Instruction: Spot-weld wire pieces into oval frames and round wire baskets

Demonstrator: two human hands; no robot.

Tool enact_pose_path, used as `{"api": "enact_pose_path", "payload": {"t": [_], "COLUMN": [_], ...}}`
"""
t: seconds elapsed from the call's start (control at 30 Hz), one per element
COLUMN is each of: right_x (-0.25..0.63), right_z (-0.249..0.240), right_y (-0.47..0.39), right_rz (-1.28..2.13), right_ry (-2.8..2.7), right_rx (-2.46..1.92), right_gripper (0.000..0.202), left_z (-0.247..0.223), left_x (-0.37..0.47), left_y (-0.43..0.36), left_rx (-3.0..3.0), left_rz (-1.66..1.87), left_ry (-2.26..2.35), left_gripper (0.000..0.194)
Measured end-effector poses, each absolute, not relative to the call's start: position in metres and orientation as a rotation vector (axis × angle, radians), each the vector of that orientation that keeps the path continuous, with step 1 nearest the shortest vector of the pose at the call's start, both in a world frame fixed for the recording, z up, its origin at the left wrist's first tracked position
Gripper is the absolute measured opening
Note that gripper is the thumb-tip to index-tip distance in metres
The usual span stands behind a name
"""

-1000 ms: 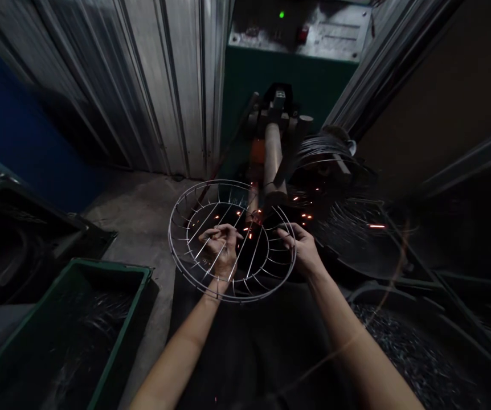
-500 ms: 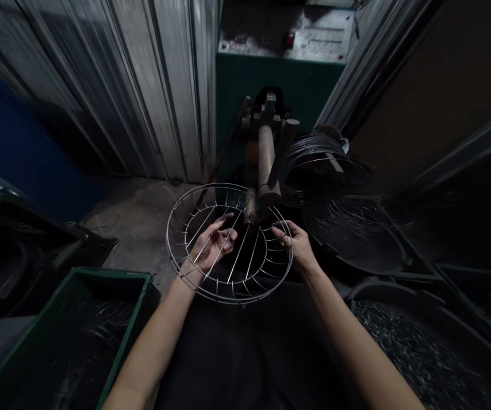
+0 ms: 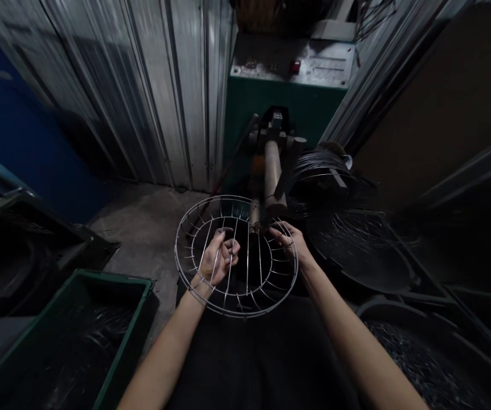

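A round wire basket (image 3: 237, 312), with parallel wires across its inner ring, is in front of me at the machine's electrode arms (image 3: 273, 171). My right hand (image 3: 287, 238) pinches the basket's right side near the arm tips. Behind the parallel wires, on the left, is my left hand (image 3: 220, 259). Its fingers are curled, with a small dark piece, perhaps a short wire, at the thumb and fingertip; I cannot make it out clearly.
Behind stands a green machine (image 3: 288, 105) with a red switch (image 3: 295, 66). A green bin (image 3: 140, 319) of metal pieces sits at lower left. On the right are a wire bundle (image 3: 320, 162) and a round tub (image 3: 382, 304) of small metal pieces.
The view has shifted, so the scene sits lower. The basket has turned, its parallel wires now more upright in view. My left hand is more upright behind them; my right hand remains at the rim.
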State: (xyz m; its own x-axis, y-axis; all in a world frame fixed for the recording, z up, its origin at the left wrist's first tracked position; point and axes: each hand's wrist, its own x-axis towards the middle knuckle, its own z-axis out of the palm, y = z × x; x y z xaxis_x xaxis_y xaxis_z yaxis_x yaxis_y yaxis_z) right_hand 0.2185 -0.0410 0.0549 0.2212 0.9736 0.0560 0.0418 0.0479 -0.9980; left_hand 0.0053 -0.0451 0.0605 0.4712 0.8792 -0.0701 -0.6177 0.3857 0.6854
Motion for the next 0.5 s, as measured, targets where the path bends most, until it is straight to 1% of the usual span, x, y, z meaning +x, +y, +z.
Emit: {"api": "enact_pose_path", "payload": {"t": [0.23, 0.5], "right_x": [0.228, 0.23], "right_z": [0.044, 0.048], "right_y": [-0.047, -0.058], "right_rz": [1.005, 1.0], "right_ry": [-1.049, -1.058], "right_rx": [-1.308, -1.322], "right_gripper": [0.038, 0.035], "left_z": [0.064, 0.064], "left_x": [0.01, 0.017], "left_y": [-0.051, -0.057], "left_rx": [0.672, 0.663], "left_rz": [1.04, 1.171], "left_ry": [0.484, 0.528], "left_gripper": [0.02, 0.02]}}
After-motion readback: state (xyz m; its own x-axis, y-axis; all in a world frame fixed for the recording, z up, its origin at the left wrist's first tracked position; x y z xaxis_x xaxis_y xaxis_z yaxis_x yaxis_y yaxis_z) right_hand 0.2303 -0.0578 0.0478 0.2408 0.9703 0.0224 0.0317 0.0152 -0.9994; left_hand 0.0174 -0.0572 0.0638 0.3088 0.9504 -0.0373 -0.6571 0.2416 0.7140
